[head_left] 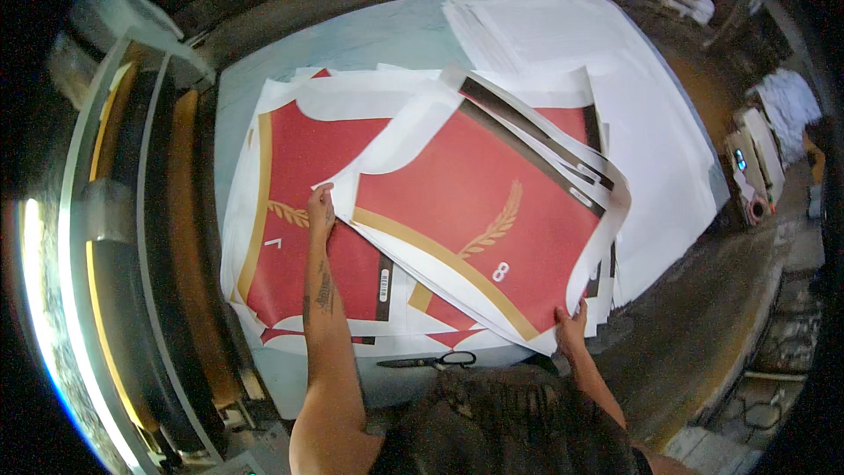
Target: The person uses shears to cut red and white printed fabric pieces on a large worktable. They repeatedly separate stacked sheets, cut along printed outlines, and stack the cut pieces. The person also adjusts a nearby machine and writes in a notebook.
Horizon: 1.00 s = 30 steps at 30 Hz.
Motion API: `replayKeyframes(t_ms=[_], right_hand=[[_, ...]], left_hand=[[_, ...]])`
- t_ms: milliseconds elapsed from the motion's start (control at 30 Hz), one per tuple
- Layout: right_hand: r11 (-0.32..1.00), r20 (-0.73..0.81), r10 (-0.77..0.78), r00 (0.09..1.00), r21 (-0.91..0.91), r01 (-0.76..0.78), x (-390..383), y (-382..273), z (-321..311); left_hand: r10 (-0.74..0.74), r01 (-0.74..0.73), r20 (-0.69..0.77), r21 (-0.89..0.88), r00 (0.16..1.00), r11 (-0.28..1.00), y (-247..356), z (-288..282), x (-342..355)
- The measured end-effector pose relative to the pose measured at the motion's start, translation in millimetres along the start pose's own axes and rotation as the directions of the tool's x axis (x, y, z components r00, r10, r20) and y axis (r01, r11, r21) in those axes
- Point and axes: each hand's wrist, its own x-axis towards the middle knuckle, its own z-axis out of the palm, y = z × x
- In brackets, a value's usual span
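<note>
A large printed sheet (448,185), with a red jersey-panel shape, gold lower band, leaf motif and white margins, lies slanted over a stack of similar sheets. My left hand (322,204) pinches its left corner, fingers closed on the white margin. At the near right corner, my right hand (571,327) grips the sheet's edge. The sheet's far right side curls up, with dark strips along it. Beneath it, another red printed sheet (290,273) with a gold band shows on the left. Black-handled scissors (431,361) lie at the table's near edge.
A pile of white paper (571,35) covers the far right of the pale table (360,44). On the left stands a machine with long dark rollers (158,255). Clutter, including white cloth-like bundles (785,110), sits at the right beyond the floor.
</note>
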Motion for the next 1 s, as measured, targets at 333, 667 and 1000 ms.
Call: replayKeyframes(t_ms=[333,667,1000], right_hand=[[0.997,0.107,-0.002,0.994,0.072,-0.006,2,8,-6],[0.973,-0.177,0.018,0.984,-0.223,-0.058,-10,-3,20],[0.711,0.407,0.425,0.808,0.402,-0.577,-37,-56,30]], left_hand=[[0.008,-0.008,-0.301,0.001,0.953,1.000,20,25,7],[-0.168,0.183,-0.596,-0.035,0.786,0.982,20,56,-8],[-0.160,0.091,-0.316,-0.224,0.935,0.970,149,133,-239]])
